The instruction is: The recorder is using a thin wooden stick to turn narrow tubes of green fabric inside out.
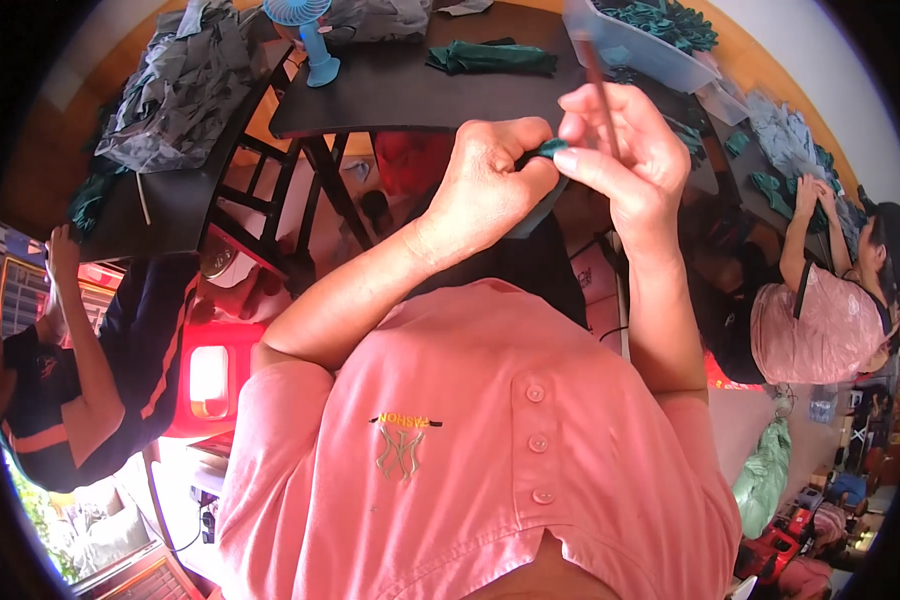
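Above my lap, my two hands meet near the table's front edge. My left hand [495,185] is closed, pinching a small dark green piece of cloth [548,150] between thumb and curled fingers. Some greyish cloth [540,212] hangs below the hands; whether it is the same piece I cannot tell. My right hand [635,165] grips a thin reddish-brown stick [599,85], slightly blurred, which slants up between its fingers. The right thumb tip touches the edge of the green cloth. The cloth's inner part is hidden by the fingers.
On the dark table [390,100] lie a folded green cloth bundle [490,58] and a blue fan [320,60]. A clear bin [650,55] of green pieces stands far right. Grey cloth [185,90] is heaped at left. One co-worker [100,370] sits left, another [820,320] right.
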### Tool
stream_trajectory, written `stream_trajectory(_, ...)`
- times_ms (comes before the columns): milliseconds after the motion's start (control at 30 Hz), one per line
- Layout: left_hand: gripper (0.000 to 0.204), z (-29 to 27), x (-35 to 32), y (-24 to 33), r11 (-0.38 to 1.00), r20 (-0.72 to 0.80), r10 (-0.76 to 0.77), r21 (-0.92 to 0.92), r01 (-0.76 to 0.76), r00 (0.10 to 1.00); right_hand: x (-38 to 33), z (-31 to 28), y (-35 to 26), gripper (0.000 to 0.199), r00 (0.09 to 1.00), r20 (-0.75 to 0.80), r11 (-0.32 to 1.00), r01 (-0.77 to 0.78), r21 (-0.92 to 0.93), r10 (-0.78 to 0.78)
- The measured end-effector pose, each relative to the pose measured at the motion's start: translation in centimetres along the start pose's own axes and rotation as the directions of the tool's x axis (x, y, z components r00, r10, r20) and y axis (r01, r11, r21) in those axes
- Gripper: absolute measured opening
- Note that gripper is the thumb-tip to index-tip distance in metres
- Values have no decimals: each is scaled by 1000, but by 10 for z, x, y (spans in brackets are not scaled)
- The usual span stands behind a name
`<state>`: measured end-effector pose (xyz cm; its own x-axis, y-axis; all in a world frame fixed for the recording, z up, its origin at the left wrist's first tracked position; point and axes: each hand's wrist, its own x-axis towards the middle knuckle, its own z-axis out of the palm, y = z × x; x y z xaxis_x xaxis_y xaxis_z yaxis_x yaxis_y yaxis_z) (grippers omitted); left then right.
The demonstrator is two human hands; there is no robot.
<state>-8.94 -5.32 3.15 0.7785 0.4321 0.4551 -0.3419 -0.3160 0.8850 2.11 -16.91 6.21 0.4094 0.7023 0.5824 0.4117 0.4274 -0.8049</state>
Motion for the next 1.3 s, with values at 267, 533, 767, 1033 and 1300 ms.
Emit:
stream_trajectory(267,7,6,-24,31,964,-7,-98,-247,93,995,-28,-6,-37,28,987,-135,991,95,89,-83)
stream_trajectory(533,10,23,-36,42,890,13,-134,-439,126,991,-53,-15,-66,44,998,-42,998,54,31,-53)
stream_trajectory(767,10,34,-24,24,888,35,-130,-441,132,991,-51,-29,-59,35,971,-228,997,-54,59,67)
stream_trajectory(1033,10,48,2,0,874,14,-133,-470,124,991,-35,-31,-34,15,995,-55,970,-93,-224,83)
stream_trajectory(1300,10,49,28,-28,721,172,-358,-573,389,918,-22,-75,-13,27,964,-198,983,-182,6,179)
